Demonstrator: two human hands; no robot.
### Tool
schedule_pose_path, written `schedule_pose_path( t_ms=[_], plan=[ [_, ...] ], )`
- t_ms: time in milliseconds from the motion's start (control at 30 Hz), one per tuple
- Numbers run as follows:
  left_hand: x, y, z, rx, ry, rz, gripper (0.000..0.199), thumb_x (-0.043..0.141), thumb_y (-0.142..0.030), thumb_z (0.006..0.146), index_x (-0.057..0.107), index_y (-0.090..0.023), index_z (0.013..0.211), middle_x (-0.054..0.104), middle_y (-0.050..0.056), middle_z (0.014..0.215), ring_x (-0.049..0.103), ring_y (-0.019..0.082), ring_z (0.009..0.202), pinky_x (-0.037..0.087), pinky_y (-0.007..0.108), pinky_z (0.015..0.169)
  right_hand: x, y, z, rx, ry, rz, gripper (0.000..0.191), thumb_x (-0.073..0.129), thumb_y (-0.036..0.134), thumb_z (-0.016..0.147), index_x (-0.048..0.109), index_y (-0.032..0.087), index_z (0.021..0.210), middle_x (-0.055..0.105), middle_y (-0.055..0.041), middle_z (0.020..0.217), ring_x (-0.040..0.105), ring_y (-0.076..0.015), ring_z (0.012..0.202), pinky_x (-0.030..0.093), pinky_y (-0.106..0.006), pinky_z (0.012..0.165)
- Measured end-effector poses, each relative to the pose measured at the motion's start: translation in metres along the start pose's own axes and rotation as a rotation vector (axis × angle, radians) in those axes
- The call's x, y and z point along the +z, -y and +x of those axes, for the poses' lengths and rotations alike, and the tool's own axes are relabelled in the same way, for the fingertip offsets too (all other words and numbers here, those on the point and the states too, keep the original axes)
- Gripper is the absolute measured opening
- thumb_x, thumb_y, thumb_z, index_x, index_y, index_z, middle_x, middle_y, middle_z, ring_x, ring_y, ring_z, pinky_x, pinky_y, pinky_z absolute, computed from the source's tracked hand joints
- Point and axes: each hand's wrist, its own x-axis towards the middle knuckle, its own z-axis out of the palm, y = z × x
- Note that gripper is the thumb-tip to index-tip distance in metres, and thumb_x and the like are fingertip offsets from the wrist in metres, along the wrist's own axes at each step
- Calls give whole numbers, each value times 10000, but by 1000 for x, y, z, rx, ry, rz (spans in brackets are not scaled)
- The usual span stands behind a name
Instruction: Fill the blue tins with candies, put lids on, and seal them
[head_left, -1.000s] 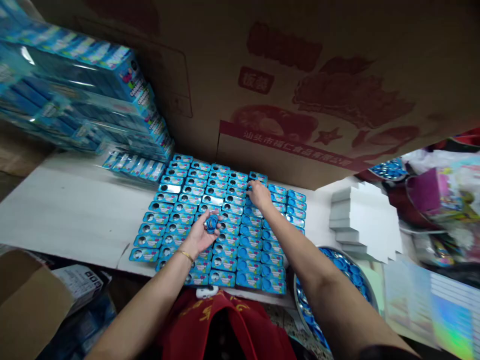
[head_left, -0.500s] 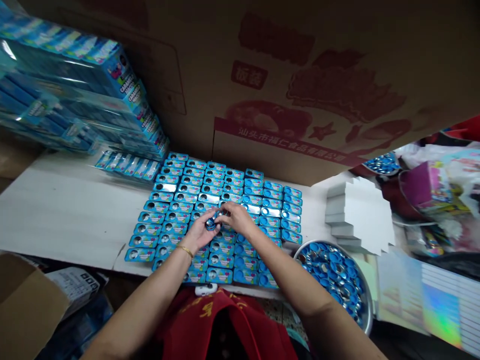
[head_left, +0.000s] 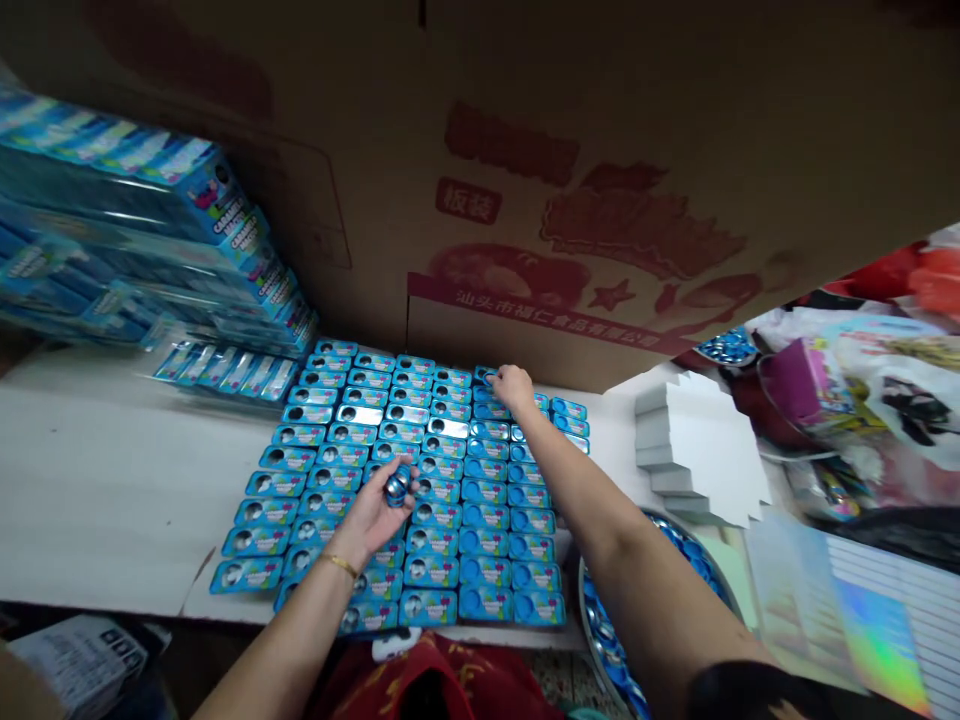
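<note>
Long rows of small blue printed boxes (head_left: 437,541) lie on the table, each with a round opening or disc at its left end. The columns on the right have blue rounds there, while those on the left look dark or silvery. My left hand (head_left: 377,508), palm up over the middle rows, is curled around a small stack of shiny blue metal caps (head_left: 398,485). At the far end of a right-hand column, my right hand (head_left: 514,388) has its fingers bunched at a box's round end. A blue round cap (head_left: 489,378) shows at those fingertips, partly hidden.
A metal basin (head_left: 583,600) of blue caps sits right, partly behind my forearm. Beside it stands a stack of white card (head_left: 705,445). A large cardboard carton (head_left: 360,300) walls off the back. Wrapped blue packs (head_left: 180,270) are piled at the left.
My right hand has left my left hand and reached forward to the far row. My left hand has shifted slightly left and nearer, still holding the caps. The view has tilted upward.
</note>
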Motion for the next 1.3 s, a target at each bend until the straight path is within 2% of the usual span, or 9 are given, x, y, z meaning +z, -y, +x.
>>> schedule_pose_path(
  t_ms=[100,300,500,633,733,833,933,1200,1300],
  plan=[
    [-4,-1,-4,5,-21,-7,127,535,-174,792,573,-138,908,588,57,788,554,107,606,413,179,442,-7,12,33,101,114,-155,346,536,381,780,625,154,1026,616,-152,1061,584,-249,982,458,-283,729],
    [-8,-7,-10,24,-49,-36,119,518,-168,799,581,-136,895,587,65,798,539,106,597,399,179,428,-1,26,73,136,329,-215,339,675,349,665,668,185,962,660,-119,927,614,-235,890,468,-295,720],
    [-4,-10,-9,23,-17,-57,163,522,-184,791,588,-136,931,608,80,829,562,125,629,440,207,465,-4,21,81,127,370,-275,367,696,376,650,665,192,965,653,-110,942,592,-246,942,449,-321,773],
    [2,-13,-5,32,16,-114,182,508,-155,779,587,-132,942,622,103,877,600,157,711,490,247,549,-3,20,38,81,84,-251,384,626,420,729,640,147,998,630,-151,970,584,-255,950,440,-315,758],
    [4,-14,0,48,22,-138,173,512,-114,768,588,-135,923,629,102,880,614,176,781,513,282,635,8,31,-23,-180,-89,-54,296,520,411,819,635,179,963,636,-109,919,587,-221,901,427,-304,754],
    [4,-11,6,95,11,-169,157,498,-94,781,596,-133,898,634,72,821,607,141,725,513,274,647,24,53,-93,-706,88,247,251,604,340,776,621,217,994,616,-53,946,571,-166,878,423,-256,754],
    [3,-6,8,113,30,-218,152,460,-92,810,605,-128,838,618,30,723,541,80,559,469,205,516,36,71,-139,-945,194,260,332,631,235,752,586,239,1080,575,-54,1023,537,-170,942,417,-265,781],
    [-4,-3,-1,108,12,-149,107,538,-140,791,622,-101,845,641,79,802,609,154,757,509,261,650,41,57,-149,-820,237,602,222,632,165,724,567,171,936,538,-20,887,526,-108,732,440,-229,669],
    [-5,0,-5,148,-8,-65,115,592,-109,750,626,-131,858,644,66,858,612,146,791,508,257,690,47,55,-151,-745,196,583,218,649,149,704,578,181,908,536,-9,838,507,-107,683,431,-237,648]
  ],
)
